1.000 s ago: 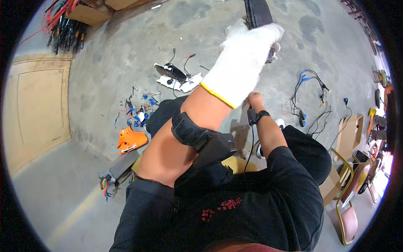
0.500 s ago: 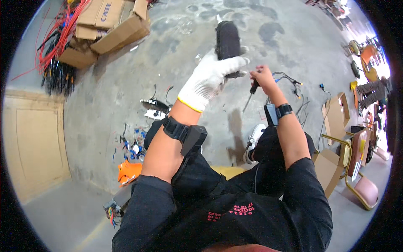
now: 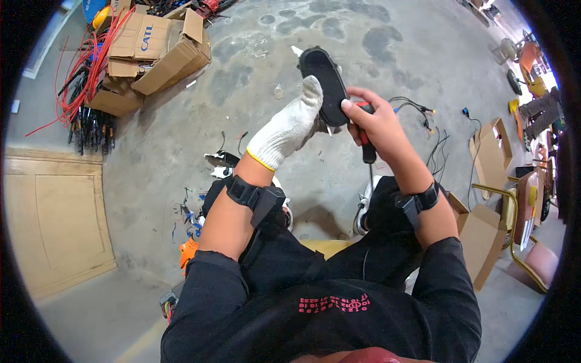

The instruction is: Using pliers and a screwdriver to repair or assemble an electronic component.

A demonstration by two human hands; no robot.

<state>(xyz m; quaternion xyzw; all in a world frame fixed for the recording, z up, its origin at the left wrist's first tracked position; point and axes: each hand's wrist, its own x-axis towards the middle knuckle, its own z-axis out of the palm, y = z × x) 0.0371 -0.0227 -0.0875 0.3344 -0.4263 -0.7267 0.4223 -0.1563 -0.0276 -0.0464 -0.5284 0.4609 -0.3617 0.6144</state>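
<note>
My left hand wears a white knit glove and holds a black oval casing up in front of me, gripping it from the left. Bare, my right hand touches the casing's right edge and is closed on a screwdriver with a red and black handle whose shaft points down. Both wrists carry black straps. I sit with black trousers and a black top below the hands.
Cardboard boxes and red cables lie at the upper left. Loose wires and small parts are scattered on the concrete floor. An orange part lies by my left knee. An open box and a chair stand at right.
My view has tipped down and the hands have come lower and closer together. The right hand with the screwdriver has moved in against the casing's edge.
</note>
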